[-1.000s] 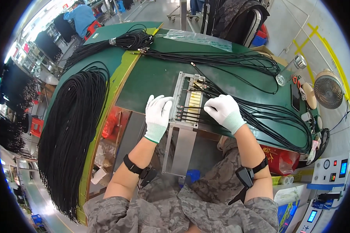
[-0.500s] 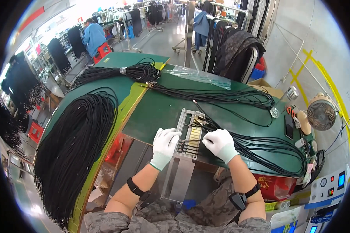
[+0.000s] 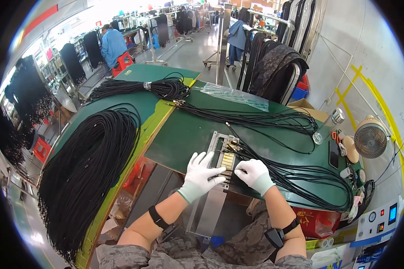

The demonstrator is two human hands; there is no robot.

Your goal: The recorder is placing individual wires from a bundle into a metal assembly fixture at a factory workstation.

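A narrow metal fixture (image 3: 213, 142) with a row of pale yellow blocks (image 3: 228, 160) lies at the table's near edge. Black cables (image 3: 296, 172) run from its right side in a long looped bundle across the table. My left hand (image 3: 197, 177), in a white glove, lies over the fixture's lower left part with fingers spread, thumb and forefinger reaching across the cable ends. It hides much of that end. My right hand (image 3: 254, 175), also gloved, is closed in a pinch just right of the fixture, on a black cable; the fingertips partly hide it.
A second cable bundle (image 3: 256, 117) stretches across the green table (image 3: 184, 134). On the left, a large cable pile (image 3: 90, 166) and a tied bundle (image 3: 125, 89) rest on another tabletop. A phone (image 3: 333, 154), a glass jar (image 3: 328, 125) and a small fan (image 3: 371, 138) stand at right.
My left hand has opened from a closed grip and moved slightly right and down over the fixture. My right hand stays pinched beside it, slightly lower. The whole view has shifted a little.
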